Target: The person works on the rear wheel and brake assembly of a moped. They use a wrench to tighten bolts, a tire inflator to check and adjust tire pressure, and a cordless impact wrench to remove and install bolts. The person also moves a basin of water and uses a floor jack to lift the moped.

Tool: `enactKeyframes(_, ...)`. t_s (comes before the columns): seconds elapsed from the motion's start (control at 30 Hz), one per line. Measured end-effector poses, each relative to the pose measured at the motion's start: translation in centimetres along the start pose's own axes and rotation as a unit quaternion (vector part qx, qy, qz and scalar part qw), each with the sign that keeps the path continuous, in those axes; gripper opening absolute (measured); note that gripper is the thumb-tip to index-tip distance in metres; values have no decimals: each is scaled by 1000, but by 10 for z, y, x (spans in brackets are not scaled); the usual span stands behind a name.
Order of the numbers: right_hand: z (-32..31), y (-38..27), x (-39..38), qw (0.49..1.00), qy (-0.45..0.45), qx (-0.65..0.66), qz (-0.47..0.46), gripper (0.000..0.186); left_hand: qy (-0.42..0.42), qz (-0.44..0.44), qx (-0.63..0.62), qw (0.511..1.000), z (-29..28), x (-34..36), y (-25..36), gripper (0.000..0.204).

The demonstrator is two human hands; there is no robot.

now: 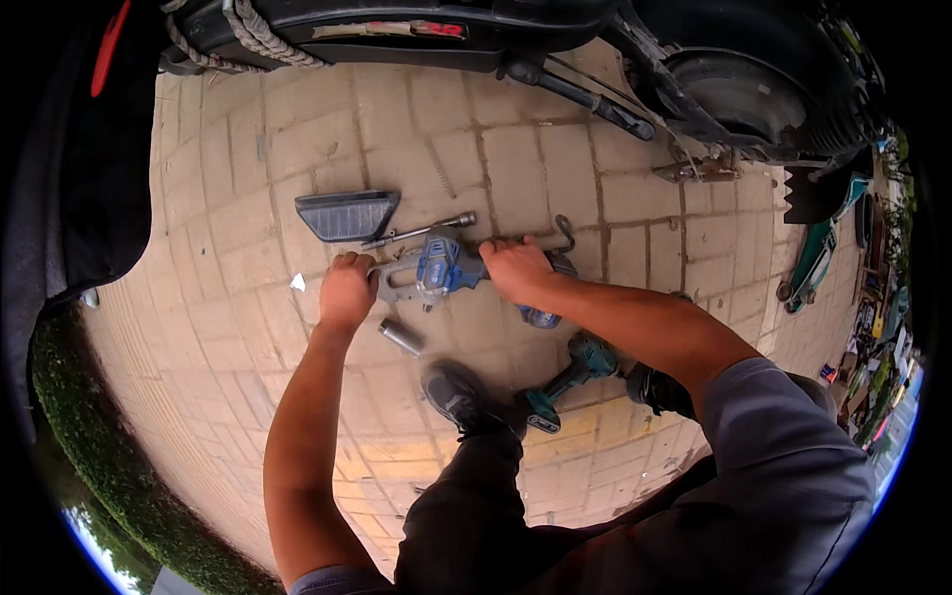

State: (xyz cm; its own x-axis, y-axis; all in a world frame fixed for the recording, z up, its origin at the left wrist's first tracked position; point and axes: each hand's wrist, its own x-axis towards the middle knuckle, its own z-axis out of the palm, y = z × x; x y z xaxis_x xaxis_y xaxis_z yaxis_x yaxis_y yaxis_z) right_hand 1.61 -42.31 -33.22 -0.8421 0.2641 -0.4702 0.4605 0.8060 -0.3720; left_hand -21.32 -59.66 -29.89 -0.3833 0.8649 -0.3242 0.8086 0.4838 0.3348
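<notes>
My left hand [347, 290] is closed on the end of a grey metal bracket [402, 278] lying low over the paving. Across the bracket is a blue impact wrench [437, 268], its nose toward me. My right hand [518, 270] is closed beside the wrench's handle; what its fingers grip is mostly hidden. A dark curved metal end [565, 230] sticks out beyond that hand. Near the left hand lie a long socket wrench [421, 231], a black footrest-like plate [347, 215] and a silver cylindrical socket [401, 337].
A black scooter [397, 35] stretches across the far side, its wheel [739, 94] at right. A teal cordless drill [570, 382] lies by my shoes [461, 397]. A green floor jack [815, 253] stands at right, near scattered goods. A hedge [109, 456] borders the left.
</notes>
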Motion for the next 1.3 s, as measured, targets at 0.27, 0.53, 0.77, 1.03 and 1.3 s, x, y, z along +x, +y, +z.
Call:
enactKeyframes(0.27,-64,125,-87,992,-118,-39,-12,45,61,-45,-40,996,71,25,10,18)
enactKeyframes(0.53,-55,194,-131,978,-119,-162,62,44,109,-57,-112,986,79,23,19,13)
enactKeyframes(0.77,-102,50,-19,988,-61,60,-126,27,13,-275,-685,674,38,4,33,15)
enactKeyframes(1.03,-17,-76,23,851,178,472,-148,24,46,-281,-738,612,2,-29,72,22)
enactKeyframes(1.3,4,-73,-4,829,137,527,-128,17,12,-382,-575,723,-8,-71,98,31)
